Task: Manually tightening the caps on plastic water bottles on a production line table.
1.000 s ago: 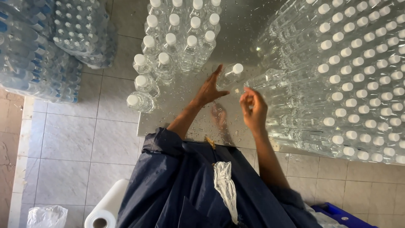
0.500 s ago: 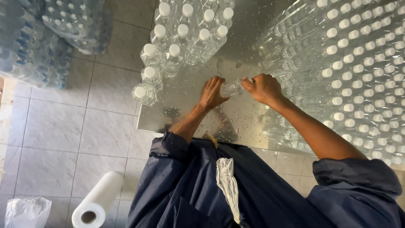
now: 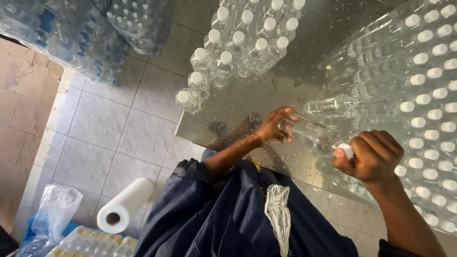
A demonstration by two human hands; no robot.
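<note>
A clear plastic water bottle (image 3: 314, 135) lies nearly on its side just above the wet, shiny metal tabletop (image 3: 238, 102), held between both hands. The left hand (image 3: 273, 126) wraps its base end, fingers (image 3: 285, 114) curled over the top of the body. The right hand (image 3: 373, 157) is closed around the neck end, its fingers folded over the white cap (image 3: 345, 151), which peeks out at the thumb side. Just beyond the held bottle, another clear bottle (image 3: 333, 104) lies on its side on the tabletop, touching a large block of capped bottles (image 3: 423, 95) that fills the right side of the surface and shows rows of white caps. Farther off, at the tabletop's far left corner, a smaller cluster of upright bottles (image 3: 238, 47) stands with white caps up. Water droplets dot the metal between the two groups. The person wears a dark blue garment (image 3: 214, 223), with a scrap of clear plastic film (image 3: 278, 214) hanging at the front. On the tiled floor (image 3: 119, 133) to the left lie a white roll (image 3: 124, 205), a crumpled clear plastic bag (image 3: 54, 212), and shrink-wrapped packs of bottles (image 3: 71, 33) stacked well apart from the tabletop.
</note>
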